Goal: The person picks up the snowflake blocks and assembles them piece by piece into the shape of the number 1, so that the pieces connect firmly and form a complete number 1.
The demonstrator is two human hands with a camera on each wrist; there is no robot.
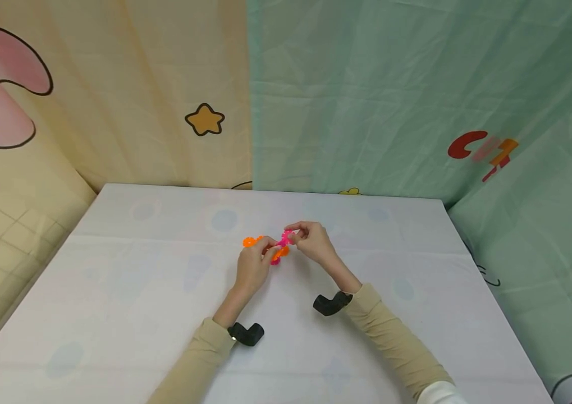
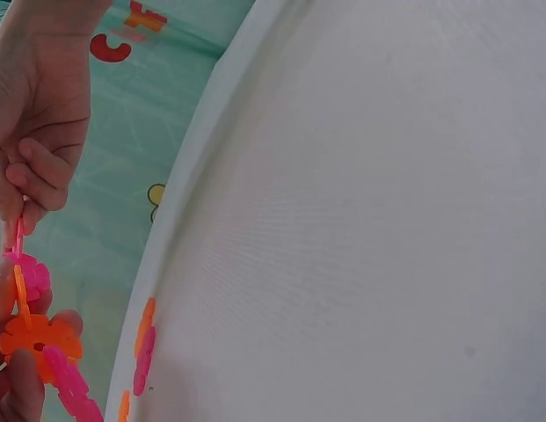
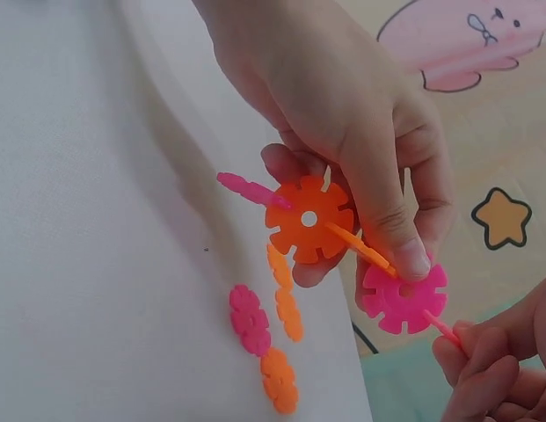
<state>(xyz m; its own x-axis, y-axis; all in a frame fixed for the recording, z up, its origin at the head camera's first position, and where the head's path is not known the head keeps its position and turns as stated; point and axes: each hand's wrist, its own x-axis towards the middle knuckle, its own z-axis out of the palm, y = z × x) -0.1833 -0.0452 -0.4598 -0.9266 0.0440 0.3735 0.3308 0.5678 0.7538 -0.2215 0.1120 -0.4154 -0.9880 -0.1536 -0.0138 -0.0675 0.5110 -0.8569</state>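
Observation:
A chain of notched plastic snowflake discs spans both hands. My left hand (image 1: 252, 270) holds it, thumb on a pink disc (image 3: 404, 299) and other fingers behind an orange disc (image 3: 310, 220). Between these two sits another orange disc (image 3: 365, 251), edge-on. A further pink disc (image 3: 251, 190) juts from the far side of the chain. With thumb and fingertips, my right hand (image 1: 315, 244) pinches an edge-on pink disc (image 3: 444, 332), whose rim meets the pink disc under my left thumb. The right fingers cover part of it.
Several loose discs lie on the white-covered table (image 1: 164, 336) beyond the left hand, among them a pink one (image 3: 251, 319) and an orange one (image 3: 279, 381). Patterned curtains (image 1: 366, 112) hang behind the table. Each wrist wears a black camera mount (image 1: 333, 303).

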